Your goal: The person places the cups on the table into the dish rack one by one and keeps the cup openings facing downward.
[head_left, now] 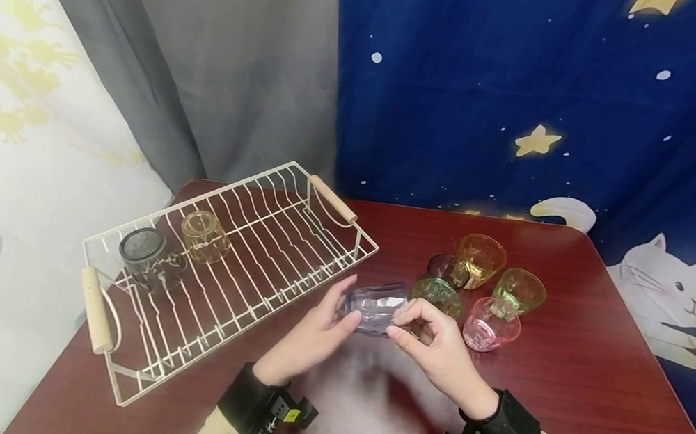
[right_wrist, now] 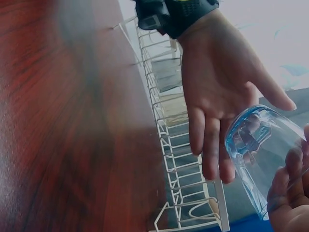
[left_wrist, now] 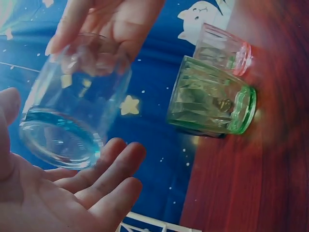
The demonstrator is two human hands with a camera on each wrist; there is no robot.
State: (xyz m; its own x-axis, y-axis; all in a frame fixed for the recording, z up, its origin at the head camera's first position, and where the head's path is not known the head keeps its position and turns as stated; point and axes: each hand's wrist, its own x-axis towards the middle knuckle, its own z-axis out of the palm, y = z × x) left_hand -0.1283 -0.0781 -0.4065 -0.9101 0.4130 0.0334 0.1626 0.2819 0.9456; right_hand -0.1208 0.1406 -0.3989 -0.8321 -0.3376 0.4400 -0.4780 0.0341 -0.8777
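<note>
A clear bluish glass tumbler lies tilted on its side in the air between the two hands. My right hand grips it near the rim, with fingers and thumb around that end in the left wrist view. My left hand is at the base, palm up, fingers extended and thumb apart. Whether its fingertips touch the glass I cannot tell. Just beyond the right hand stand a green glass and a pink glass.
A white wire dish rack with wooden handles stands at the left. It holds an upturned grey glass and an upturned amber glass. On the right are a yellow glass, a light green glass and a dark glass.
</note>
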